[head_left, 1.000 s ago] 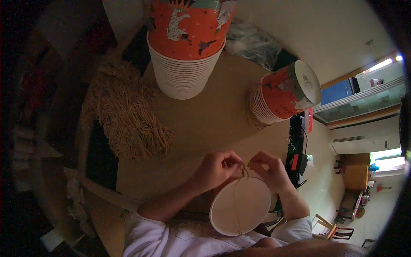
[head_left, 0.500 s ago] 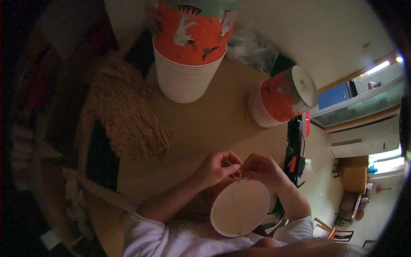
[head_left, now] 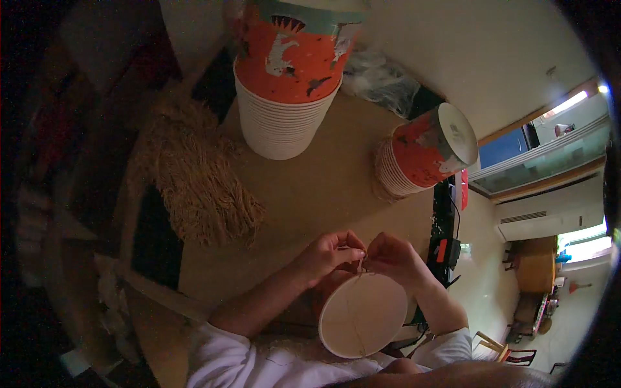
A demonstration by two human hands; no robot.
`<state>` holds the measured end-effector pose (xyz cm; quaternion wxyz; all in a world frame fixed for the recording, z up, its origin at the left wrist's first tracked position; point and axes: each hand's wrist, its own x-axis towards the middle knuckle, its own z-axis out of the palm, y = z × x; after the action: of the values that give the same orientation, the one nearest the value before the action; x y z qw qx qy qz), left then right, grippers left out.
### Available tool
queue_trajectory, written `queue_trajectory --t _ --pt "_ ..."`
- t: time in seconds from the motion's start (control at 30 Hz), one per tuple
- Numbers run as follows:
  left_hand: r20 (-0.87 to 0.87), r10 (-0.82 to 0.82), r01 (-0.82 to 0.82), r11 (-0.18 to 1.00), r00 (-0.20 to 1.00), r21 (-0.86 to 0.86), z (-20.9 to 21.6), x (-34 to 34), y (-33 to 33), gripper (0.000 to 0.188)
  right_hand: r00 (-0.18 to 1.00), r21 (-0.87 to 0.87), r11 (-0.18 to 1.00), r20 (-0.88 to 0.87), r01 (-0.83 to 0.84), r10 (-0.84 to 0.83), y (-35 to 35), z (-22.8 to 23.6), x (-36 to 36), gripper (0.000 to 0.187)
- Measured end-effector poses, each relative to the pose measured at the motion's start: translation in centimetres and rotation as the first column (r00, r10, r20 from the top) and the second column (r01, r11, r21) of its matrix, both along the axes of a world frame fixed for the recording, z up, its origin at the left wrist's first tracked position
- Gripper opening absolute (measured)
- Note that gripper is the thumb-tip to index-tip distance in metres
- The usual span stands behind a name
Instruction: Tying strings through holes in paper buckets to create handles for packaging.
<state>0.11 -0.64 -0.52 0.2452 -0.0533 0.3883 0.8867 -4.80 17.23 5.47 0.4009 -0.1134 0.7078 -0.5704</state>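
Note:
Close to my body, a paper bucket [head_left: 363, 320] is tilted with its pale round end toward me. A thin tan string [head_left: 352, 304] runs across that end and up to the rim. My left hand [head_left: 336, 255] pinches the string at the rim's far edge. My right hand [head_left: 390, 255] is closed beside it, its fingertips pressed together on the string too. The two hands nearly touch. Exactly how the string passes between the fingers is too small to make out. The bucket's side is mostly hidden behind my hands and its own end.
On the brown board [head_left: 310, 194] stands a tall stack of orange-and-white paper buckets [head_left: 284, 84]. A smaller bucket stack [head_left: 424, 149] is at the right, with tan strings around it. A bundle of tan strings [head_left: 200, 174] lies left; a clear plastic bag [head_left: 381, 81] sits behind.
My hands stay at the bucket's rim, with slight finger movement at the string. The view has shifted a little; the bucket stays in place.

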Motion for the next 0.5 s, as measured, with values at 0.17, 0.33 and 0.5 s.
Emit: queue_trajectory --t 0.17,0.33,0.5 --pt "0.016 0.029 -0.029 1.000 0.999 -0.005 0.2 0.1 0.2 0.013 1.000 0.096 0.995 0.005 -0.007 0.006 -0.2 0.5 0.0 0.008" --pt "-0.011 0.011 -0.011 1.000 1.000 0.000 -0.4 0.3 0.5 0.012 0.998 0.149 0.989 -0.063 -0.013 0.022 0.1 0.5 0.4 0.006" --pt "-0.007 0.008 -0.008 1.000 1.000 0.010 -0.5 0.7 0.8 0.012 0.995 0.039 0.997 -0.066 0.074 -0.071 0.9 -0.4 1.0 0.011"
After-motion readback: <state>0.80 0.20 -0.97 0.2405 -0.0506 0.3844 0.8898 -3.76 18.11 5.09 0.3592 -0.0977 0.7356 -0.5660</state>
